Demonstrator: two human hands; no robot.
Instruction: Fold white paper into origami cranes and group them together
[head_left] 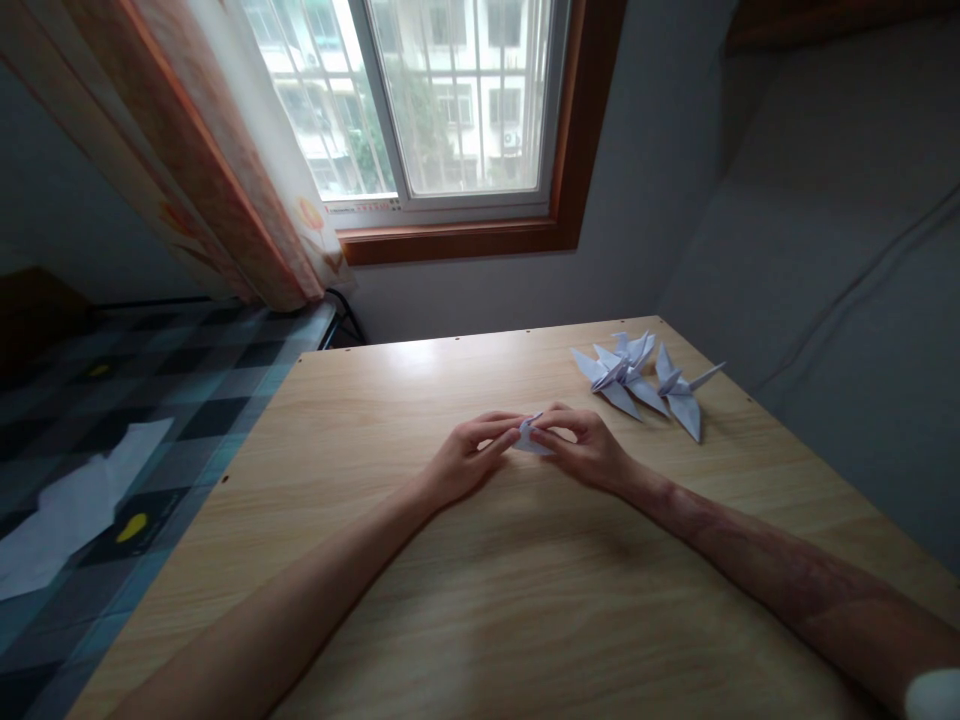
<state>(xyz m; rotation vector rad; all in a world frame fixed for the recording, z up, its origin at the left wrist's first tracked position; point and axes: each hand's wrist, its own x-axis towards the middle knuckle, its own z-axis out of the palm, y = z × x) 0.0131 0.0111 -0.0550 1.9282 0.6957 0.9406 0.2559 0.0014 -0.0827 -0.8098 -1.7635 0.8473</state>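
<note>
A small piece of folded white paper [533,440] is held between my two hands above the middle of the wooden table. My left hand [480,448] pinches its left side, thumb and fingers closed on it. From the other side my right hand [581,440] grips the paper with thumb and forefinger. A thin folded point sticks up between the fingertips. Much of the paper is covered by my fingers, so its full shape is hidden. Several white paper cranes [622,372] lie to the right, beyond my right hand, one of them [681,392] a little apart.
The light wooden table [375,400] reaches toward a wall with a barred window [465,110]. At left is a checked cloth surface [202,400] with white paper sheets [82,500] on it. A curtain [202,150] hangs beside the window. A cable [862,280] runs along the right wall.
</note>
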